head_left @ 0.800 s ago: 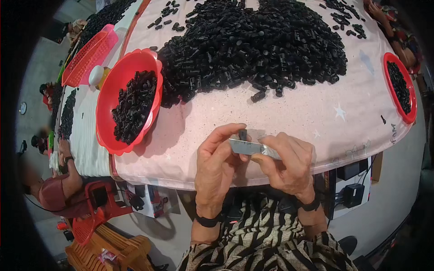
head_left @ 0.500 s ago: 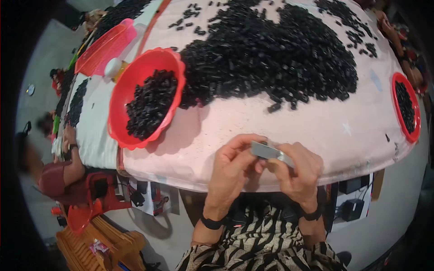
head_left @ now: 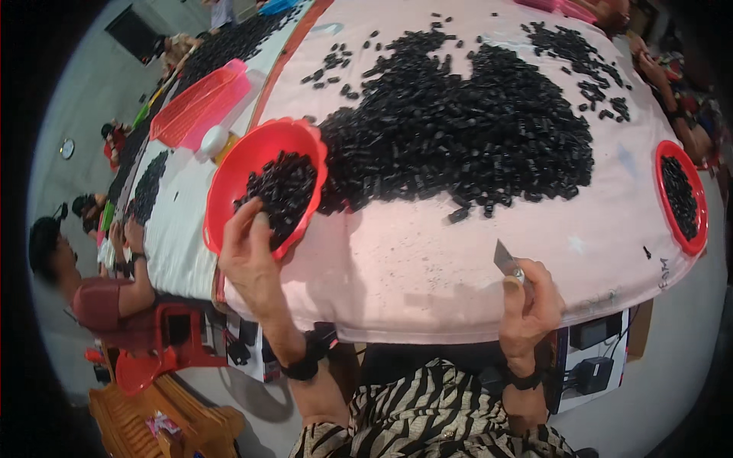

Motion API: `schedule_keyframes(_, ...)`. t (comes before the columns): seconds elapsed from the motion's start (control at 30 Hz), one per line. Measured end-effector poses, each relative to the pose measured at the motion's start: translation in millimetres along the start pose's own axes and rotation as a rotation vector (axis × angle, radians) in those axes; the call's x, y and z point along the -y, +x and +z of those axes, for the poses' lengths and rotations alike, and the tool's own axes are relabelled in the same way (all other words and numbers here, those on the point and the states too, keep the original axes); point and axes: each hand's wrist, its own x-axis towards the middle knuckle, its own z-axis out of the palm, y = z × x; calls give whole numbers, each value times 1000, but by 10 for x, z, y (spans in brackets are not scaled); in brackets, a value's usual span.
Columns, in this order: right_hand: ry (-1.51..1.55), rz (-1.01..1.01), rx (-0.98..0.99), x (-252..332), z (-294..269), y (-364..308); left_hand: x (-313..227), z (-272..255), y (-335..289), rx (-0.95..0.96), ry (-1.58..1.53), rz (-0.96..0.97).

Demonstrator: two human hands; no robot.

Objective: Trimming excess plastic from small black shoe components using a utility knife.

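Observation:
My left hand (head_left: 252, 252) reaches over the near rim of a scalloped red bowl (head_left: 221, 195). Its thumb and fingers are bent close together; anything between them is too small to make out. Inside the bowl lies a heap of small black cylindrical pieces (head_left: 282, 187). Above the table's front edge, my right hand (head_left: 531, 305) is closed round a small knife (head_left: 505, 258), its flat grey blade pointing up and away. The knife's handle is mostly hidden by the fingers.
A large pile of black pieces (head_left: 473, 130) covers the middle of the pink-covered table (head_left: 427, 252). At the right edge sits a red dish (head_left: 661, 183) of black pieces. Left stand a pink basket (head_left: 195, 107) and a white-capped bottle (head_left: 214, 141). Other people work nearby.
My hands were together at the front, with the blade between them. Now the left hand has moved left to the red bowl, and the right alone keeps the knife, slightly to the right.

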Motion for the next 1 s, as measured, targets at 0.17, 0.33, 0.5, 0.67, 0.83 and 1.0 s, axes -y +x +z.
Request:
schedule_keyframes(0.17, 96, 123, -28, -11, -87, 36, -1, 250, -242, 142, -115, 75)
schedule_keyframes(0.33, 98, 153, -28, -14, -95, 63, -18, 681, -578, 760, 23, 23)
schedule_keyframes(0.5, 114, 175, 10, -26, -114, 57, 6, 1059, -824, 837, 276, 404)
schedule_keyframes(0.67, 135, 137, 2, -31, -113, 67, 107, 1140, -895, 781, 417, 629)
schedule_keyframes(0.83, 135, 123, 4, -49, -112, 58, 81, 1200, -881, 802, 407, 610)
schedule_keyframes(1.0, 127, 77, -21, -57, -107, 62, 106, 1223, -877, 767, 453, 630)
